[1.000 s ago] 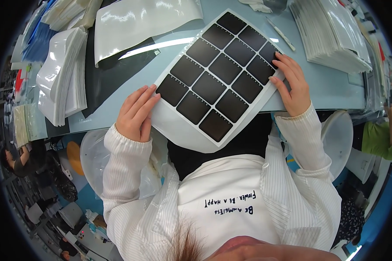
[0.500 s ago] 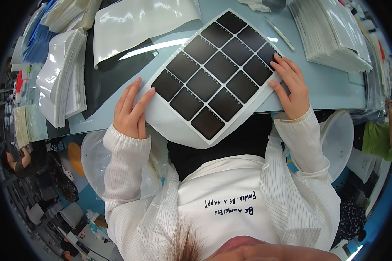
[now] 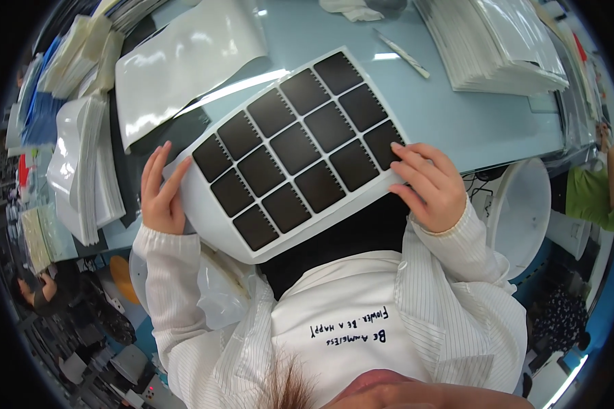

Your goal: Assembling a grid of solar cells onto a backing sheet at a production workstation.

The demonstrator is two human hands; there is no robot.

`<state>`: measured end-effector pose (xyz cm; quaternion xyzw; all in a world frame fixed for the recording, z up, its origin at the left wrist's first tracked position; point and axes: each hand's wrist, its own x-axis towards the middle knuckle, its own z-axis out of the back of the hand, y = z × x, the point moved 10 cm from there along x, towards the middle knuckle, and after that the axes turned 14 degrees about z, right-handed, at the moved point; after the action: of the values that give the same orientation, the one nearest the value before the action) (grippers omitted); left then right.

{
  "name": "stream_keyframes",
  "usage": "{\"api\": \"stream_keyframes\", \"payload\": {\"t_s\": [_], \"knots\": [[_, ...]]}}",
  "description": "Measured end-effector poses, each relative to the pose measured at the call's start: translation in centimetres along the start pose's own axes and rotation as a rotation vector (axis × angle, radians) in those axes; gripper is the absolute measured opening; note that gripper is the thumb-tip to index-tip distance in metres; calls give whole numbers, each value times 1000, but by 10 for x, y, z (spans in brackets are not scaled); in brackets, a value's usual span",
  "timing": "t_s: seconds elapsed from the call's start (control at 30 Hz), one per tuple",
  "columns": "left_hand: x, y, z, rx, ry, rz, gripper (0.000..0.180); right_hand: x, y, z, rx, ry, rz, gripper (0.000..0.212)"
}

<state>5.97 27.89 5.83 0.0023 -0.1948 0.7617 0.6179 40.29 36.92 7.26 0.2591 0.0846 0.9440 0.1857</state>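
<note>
A white sheet with rows of rounded black squares point(image 3: 295, 148), each with small marks along one side, slants across the table's near edge. Beneath it a plain white layer point(image 3: 215, 232) shows, hanging past the edge toward my lap. At the sheet's left corner is my left hand point(image 3: 164, 194), fingers stretched and spread, the index fingertip touching the margin. My right hand point(image 3: 431, 185) grips the right edge, with fingertips on the corner square and the thumb at the border below. The left thumb is hidden.
Glossy white sheets point(image 3: 191, 68) lie at the far left, beside a stack of white sheets point(image 3: 85, 167). A white pen-like tool point(image 3: 402, 53) rests beyond the sheet, near a thick stack point(image 3: 488, 44) at far right. A white bin point(image 3: 520, 221) stands below the table's right side.
The sheet has turned clockwise and come nearer to me, with both hands moving along with it. The view has shifted too, so the table appears tilted differently.
</note>
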Motion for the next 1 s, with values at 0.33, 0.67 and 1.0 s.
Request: {"api": "stream_keyframes", "payload": {"t_s": [0.33, 0.67, 1.0], "knots": [[3, -9, 0, 229, -96, -64, 50, -11, -6, 0, -7, -80, 7, 39], [4, -21, -5, 436, -103, -112, 52, -18, -8, -5, 13, -71, -16, 35], [1, -16, -4, 460, -92, -82, 53, -18, -5, -5, -14, -50, -15, 35]]}}
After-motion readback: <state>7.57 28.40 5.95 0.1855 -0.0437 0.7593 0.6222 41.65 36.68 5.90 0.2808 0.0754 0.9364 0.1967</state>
